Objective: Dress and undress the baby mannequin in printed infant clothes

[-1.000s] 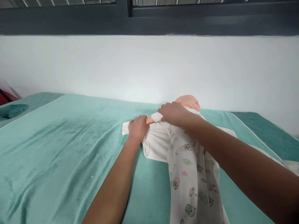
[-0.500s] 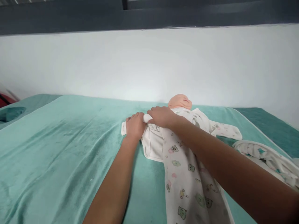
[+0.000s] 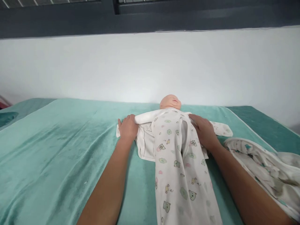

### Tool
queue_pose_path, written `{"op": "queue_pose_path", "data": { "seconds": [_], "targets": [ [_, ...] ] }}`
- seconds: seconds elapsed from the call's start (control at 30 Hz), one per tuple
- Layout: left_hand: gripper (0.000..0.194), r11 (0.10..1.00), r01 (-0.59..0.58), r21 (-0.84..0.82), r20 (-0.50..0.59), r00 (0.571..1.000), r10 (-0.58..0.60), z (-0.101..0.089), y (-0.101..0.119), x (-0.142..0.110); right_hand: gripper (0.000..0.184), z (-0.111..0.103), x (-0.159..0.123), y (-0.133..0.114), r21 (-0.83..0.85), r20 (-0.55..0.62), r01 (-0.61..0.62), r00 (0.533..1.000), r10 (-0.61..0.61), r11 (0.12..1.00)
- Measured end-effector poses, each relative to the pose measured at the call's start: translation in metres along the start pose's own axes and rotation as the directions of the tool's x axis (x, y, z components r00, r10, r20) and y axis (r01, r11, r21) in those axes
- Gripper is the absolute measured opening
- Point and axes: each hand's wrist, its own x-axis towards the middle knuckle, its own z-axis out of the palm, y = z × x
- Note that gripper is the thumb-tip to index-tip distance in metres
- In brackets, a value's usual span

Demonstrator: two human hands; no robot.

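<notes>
A baby doll [image 3: 170, 102] lies on its back on the bed, head toward the wall. Over its body lies a long white baby gown [image 3: 173, 175] printed with bears, a slit gaping at the chest. Beneath, a white baby shirt [image 3: 146, 143] is spread, its printed sleeve [image 3: 221, 128] reaching out to the right. My left hand [image 3: 128, 127] is closed round the end of a plain white sleeve [image 3: 146, 117] stretched from the doll's shoulder. My right hand [image 3: 203, 129] rests at the gown's right edge near the shoulder, fingers extended, fingertips partly tucked against the cloth.
A crumpled white cloth with green print [image 3: 257, 165] lies at the right, beside my right forearm. The bed has a teal cover [image 3: 58, 156] with wrinkles at left. A white wall [image 3: 93, 68] rises behind, below a dark window frame [image 3: 70, 22].
My right hand has let go of the white sleeve and moved across to the gown's right side. My left hand stays at the sleeve end. The view has shifted slightly.
</notes>
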Motion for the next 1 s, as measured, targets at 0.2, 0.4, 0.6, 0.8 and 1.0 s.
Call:
{"op": "queue_pose_path", "data": {
  "seconds": [0.2, 0.4, 0.6, 0.8, 1.0],
  "targets": [
    [0.027, 1.000, 0.024, 0.004, 0.033, 0.999, -0.024, 0.000, 0.004, -0.001, 0.058, 0.005, -0.008, 0.027, -0.053, -0.046, -0.052, 0.998, 0.050, 0.997],
    [0.039, 0.998, 0.030, 0.054, 0.036, 0.999, -0.032, 0.002, 0.013, -0.006, 0.056, 0.002, -0.002, 0.020, 0.074, -0.057, -0.175, 0.982, 0.180, 0.982],
    [0.068, 0.963, -0.230, -0.140, -0.087, 0.972, 0.219, -0.017, 0.043, -0.034, 0.049, 0.000, -0.001, 0.020, 0.092, -0.035, -0.169, 0.984, 0.173, 0.981],
    [0.037, 0.730, -0.477, -0.490, -0.103, 0.863, 0.495, -0.056, 0.122, -0.047, 0.049, -0.004, 0.000, 0.017, 0.043, 0.003, -0.158, 0.987, 0.158, 0.987],
    [0.023, 0.768, -0.639, -0.052, 0.317, 0.718, 0.619, -0.048, 0.212, -0.015, 0.050, -0.004, 0.001, 0.021, 0.051, -0.015, -0.142, 0.990, 0.143, 0.989]
  ]
}}
